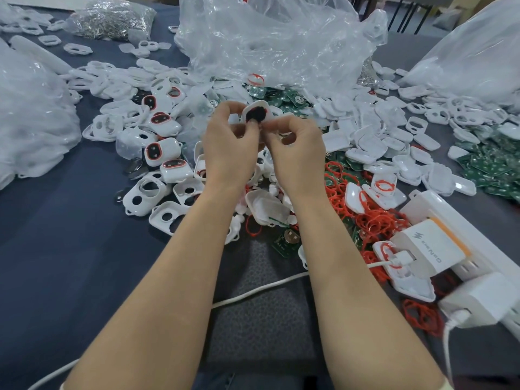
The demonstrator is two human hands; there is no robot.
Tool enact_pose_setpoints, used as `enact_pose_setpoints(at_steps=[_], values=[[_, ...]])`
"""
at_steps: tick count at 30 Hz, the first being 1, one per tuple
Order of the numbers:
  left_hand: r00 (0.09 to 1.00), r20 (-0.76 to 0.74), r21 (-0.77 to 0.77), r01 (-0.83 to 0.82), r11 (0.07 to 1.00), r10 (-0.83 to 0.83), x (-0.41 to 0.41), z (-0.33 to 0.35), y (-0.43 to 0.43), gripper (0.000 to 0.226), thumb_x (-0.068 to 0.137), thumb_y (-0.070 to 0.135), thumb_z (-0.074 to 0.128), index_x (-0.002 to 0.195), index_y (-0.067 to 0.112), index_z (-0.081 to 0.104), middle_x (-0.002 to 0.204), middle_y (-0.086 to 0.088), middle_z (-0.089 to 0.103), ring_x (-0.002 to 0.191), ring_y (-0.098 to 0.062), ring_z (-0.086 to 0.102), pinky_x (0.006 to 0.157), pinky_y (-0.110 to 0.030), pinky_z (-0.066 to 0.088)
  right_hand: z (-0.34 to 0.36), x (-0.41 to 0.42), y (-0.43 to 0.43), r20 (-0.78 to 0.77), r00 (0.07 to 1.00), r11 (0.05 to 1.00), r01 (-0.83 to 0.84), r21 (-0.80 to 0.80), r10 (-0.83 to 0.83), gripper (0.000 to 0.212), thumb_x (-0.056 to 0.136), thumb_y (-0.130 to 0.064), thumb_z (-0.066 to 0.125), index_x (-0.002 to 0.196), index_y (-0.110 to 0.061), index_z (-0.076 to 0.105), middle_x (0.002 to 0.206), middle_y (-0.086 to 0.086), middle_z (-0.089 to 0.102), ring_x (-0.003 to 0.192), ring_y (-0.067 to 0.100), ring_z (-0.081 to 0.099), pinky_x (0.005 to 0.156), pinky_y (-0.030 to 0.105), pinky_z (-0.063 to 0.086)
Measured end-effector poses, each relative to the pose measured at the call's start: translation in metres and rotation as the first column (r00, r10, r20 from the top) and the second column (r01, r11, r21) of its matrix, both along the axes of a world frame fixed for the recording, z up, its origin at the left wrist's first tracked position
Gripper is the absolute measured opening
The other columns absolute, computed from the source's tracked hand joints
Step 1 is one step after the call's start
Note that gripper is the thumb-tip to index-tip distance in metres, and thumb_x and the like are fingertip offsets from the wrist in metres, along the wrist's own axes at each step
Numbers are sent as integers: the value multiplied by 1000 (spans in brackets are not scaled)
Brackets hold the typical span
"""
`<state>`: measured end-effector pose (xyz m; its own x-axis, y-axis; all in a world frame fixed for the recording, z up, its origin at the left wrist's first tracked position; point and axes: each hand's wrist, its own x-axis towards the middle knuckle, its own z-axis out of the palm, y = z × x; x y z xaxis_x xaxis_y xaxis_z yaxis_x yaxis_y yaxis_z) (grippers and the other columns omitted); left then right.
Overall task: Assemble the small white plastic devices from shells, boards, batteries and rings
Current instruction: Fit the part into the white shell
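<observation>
Shell (pixel 257 112), white with a rounded outline, held clear of the table (pixel 70 220) between the fingertips of both hands, its open face turned toward the camera. The inside shows dark with a trace of red at the rim; blur hides whether that is a seated ring or a board. Left hand (pixel 228 147) pinches the shell's left edge with curled fingers, and right hand (pixel 295 153) pinches its lower right edge with thumb and forefinger. The step appears to be seating a part into the shell. The next move likely calls for an even press around the rim while the left fingers steady it. Boards (pixel 287 99) lie just beyond the fingertips, finished units (pixel 157 150) left of the left fingers, loose rings (pixel 374 220) right of the right wrist, and a bag (pixel 267 46) farther beyond.
</observation>
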<state>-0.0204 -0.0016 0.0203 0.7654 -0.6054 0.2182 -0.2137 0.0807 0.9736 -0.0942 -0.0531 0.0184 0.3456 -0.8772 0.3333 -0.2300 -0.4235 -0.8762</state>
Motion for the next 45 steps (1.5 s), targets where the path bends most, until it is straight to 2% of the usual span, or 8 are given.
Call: enact_pose_setpoints(at_steps=[8,14,20,25,30,36,40,45], values=[[994,-95,-65,52,997,-58,1,-2,-1,21,92,6,58,89,25,52,84,-14,72,79,-24,73,76,-37,61,-2,3,5,95,995,998,26,-61,-20,12,89,-9,63,91,-15,53,98,5,60,84,19,58,80,33,49],[981,-163,-126,84,988,-104,1,-3,-3,18,91,3,59,92,21,54,79,-15,70,72,-22,71,69,-31,60,-4,5,1,215,976,992,-14,129,-14,16,89,-9,61,99,-15,50,87,-5,58,71,0,55,67,12,46],[982,-149,-114,100,988,-117,0,-3,-4,24,87,3,62,90,25,55,89,-23,68,84,-36,70,81,-44,60,-2,5,-1,268,963,975,-74,209,16,14,91,-9,60,88,-22,54,86,-7,60,75,3,56,70,14,49],[985,-128,-83,107,991,-117,1,-5,-5,22,88,4,62,94,24,56,90,-21,70,81,-30,72,81,-43,60,0,5,-1,281,960,964,-90,251,17,10,90,-10,61,91,-16,54,83,-5,59,72,3,56,66,12,48],[974,-166,-81,143,986,-155,3,-6,-5,20,90,4,61,106,16,58,90,-18,72,83,-24,73,81,-38,60,4,1,-3,233,972,952,-74,297,3,9,88,-14,66,87,-16,58,92,7,66,87,20,65,75,25,52],[955,-265,-58,119,991,-130,14,2,2,23,89,-1,62,94,20,56,85,-7,70,74,-13,72,68,-22,58,16,-26,-19,39,988,966,-155,207,150,11,90,-29,64,100,-23,66,83,-14,64,71,-7,58,64,10,46],[962,-272,-25,21,999,-27,24,5,7,21,88,-1,57,98,17,57,84,1,63,65,-3,66,63,-15,55,16,-46,-34,-190,981,997,48,59,-36,10,88,-19,64,97,-18,69,70,-15,53,64,-3,48,62,17,39],[945,-326,-22,-13,1000,5,29,5,7,23,90,2,55,109,16,53,99,-2,60,79,-14,65,64,-20,58,8,-34,-25,-494,870,1000,-2,20,12,22,85,-34,68,98,-16,67,85,-6,62,89,14,60,80,29,48]])
